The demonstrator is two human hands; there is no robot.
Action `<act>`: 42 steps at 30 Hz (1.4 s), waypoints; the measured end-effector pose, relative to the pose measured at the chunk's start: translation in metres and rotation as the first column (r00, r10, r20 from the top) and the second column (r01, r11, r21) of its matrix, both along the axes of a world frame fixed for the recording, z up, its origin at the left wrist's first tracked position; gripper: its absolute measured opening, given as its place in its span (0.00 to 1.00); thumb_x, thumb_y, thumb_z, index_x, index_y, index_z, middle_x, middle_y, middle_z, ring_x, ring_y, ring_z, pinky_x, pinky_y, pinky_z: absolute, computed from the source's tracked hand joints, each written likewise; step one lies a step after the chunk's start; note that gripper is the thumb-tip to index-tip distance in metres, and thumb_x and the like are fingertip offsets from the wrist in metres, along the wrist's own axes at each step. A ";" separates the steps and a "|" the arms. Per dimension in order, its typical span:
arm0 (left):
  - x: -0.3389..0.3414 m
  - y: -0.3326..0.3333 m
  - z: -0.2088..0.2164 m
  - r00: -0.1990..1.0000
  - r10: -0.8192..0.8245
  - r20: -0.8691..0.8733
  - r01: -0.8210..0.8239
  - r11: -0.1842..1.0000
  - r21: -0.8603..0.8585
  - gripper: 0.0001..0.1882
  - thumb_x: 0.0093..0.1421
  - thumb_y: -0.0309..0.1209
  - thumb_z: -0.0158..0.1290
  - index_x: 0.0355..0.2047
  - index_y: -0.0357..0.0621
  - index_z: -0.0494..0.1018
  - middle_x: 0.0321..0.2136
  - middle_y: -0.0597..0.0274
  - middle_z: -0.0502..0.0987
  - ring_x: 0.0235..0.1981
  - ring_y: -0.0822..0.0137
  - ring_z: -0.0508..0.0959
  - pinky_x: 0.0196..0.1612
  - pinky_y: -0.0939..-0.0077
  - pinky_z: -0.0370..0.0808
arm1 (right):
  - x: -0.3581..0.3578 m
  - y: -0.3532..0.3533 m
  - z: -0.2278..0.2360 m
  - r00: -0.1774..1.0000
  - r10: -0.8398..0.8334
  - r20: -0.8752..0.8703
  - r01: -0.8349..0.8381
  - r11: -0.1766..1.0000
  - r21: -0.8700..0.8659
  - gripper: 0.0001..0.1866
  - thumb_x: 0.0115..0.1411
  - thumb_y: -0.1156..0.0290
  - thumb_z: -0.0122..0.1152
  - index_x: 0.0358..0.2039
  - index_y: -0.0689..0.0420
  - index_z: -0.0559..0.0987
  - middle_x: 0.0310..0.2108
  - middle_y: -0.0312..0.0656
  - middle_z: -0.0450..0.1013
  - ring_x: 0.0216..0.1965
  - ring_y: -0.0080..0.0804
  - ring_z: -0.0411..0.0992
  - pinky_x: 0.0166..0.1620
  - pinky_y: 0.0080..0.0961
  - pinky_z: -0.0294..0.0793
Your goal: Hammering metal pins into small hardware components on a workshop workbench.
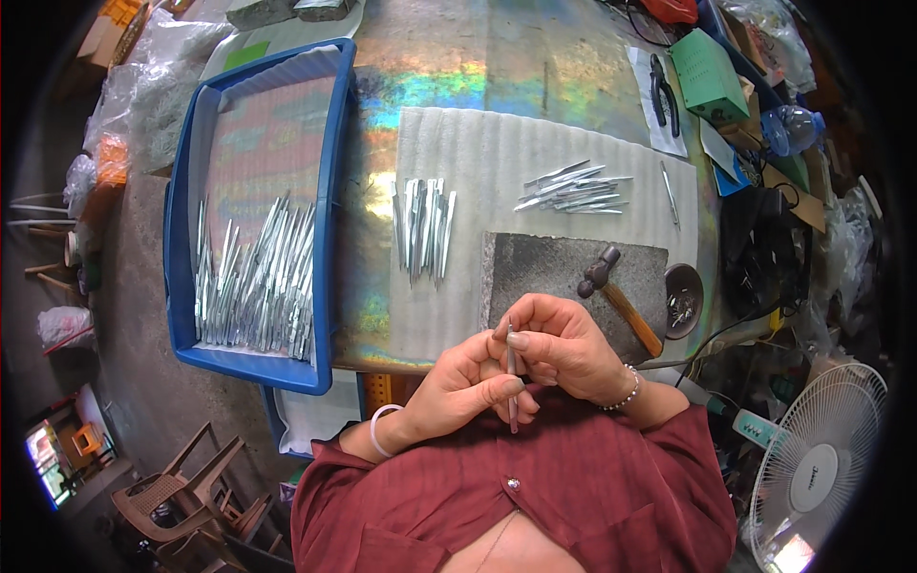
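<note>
Close to my chest, a slim metal rod-like tool (513,393) stands nearly upright between my two hands; its exact kind is too small to tell. My left hand (461,382) grips its middle and lower part with thumb and fingers. The thumb and fingertips of my right hand (565,346) pinch its upper end. Just beyond my hands lies a dark flat stone block (535,272), with a wooden-handled ball-peen hammer (623,304) on it. Similar slim metal tools lie on the white foam sheet (478,143): a row (423,229) at left and a loose pile (578,189) at right.
At left, a blue tray (339,191) holds many more metal tools (258,286). A small bowl of tiny parts (683,298) sits right of the block. One single tool (671,194), pliers (661,95) and a green box (709,76) lie farther right. A fan (817,473) stands at lower right.
</note>
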State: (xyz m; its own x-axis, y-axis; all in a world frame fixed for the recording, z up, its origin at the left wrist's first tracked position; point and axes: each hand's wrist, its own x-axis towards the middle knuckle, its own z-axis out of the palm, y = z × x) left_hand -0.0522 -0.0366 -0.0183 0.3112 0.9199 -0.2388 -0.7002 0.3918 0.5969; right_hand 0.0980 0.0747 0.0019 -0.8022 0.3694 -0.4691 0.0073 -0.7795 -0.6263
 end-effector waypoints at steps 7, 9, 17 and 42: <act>0.001 0.004 0.005 1.000 -0.005 -0.010 0.004 0.999 -0.033 0.10 0.65 0.25 0.45 0.44 0.33 0.61 0.29 0.52 0.77 0.28 0.65 0.80 0.34 0.74 0.79 | 0.002 0.001 -0.002 1.000 -0.006 -0.007 0.006 1.000 -0.001 0.06 0.62 0.74 0.53 0.39 0.62 0.73 0.24 0.35 0.69 0.16 0.11 0.57 0.18 0.09 0.55; 0.003 0.005 0.006 1.000 -0.015 -0.010 0.015 0.999 -0.039 0.10 0.65 0.25 0.45 0.44 0.33 0.60 0.28 0.52 0.77 0.28 0.64 0.80 0.34 0.73 0.79 | 0.004 0.001 0.000 1.000 0.004 0.001 -0.004 1.000 0.009 0.07 0.62 0.75 0.52 0.40 0.61 0.73 0.24 0.34 0.70 0.16 0.11 0.57 0.18 0.09 0.55; 0.002 -0.006 -0.007 0.993 0.069 -0.093 -0.068 0.998 0.009 0.09 0.64 0.21 0.42 0.44 0.35 0.59 0.29 0.43 0.77 0.28 0.57 0.80 0.32 0.68 0.80 | 0.025 0.012 0.006 0.988 0.151 -0.013 -0.144 0.962 0.233 0.14 0.63 0.72 0.53 0.49 0.60 0.67 0.31 0.33 0.70 0.22 0.12 0.61 0.23 0.10 0.61; 0.029 0.014 0.020 0.935 0.293 -0.199 -0.297 0.955 0.008 0.06 0.66 0.27 0.43 0.40 0.38 0.64 0.29 0.48 0.77 0.27 0.61 0.80 0.33 0.70 0.80 | 0.109 0.281 -0.054 0.560 -0.799 0.219 -0.414 -0.041 0.909 0.25 0.53 0.65 0.60 0.48 0.62 0.65 0.40 0.57 0.70 0.41 0.50 0.71 0.44 0.38 0.71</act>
State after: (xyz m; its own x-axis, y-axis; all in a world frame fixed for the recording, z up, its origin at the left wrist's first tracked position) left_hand -0.0235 -0.0224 0.0019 -0.0281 0.9571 -0.2885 -0.6562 0.2001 0.7275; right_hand 0.2066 0.3554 -0.0519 -0.2656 0.9072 0.3262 0.7763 0.4019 -0.4856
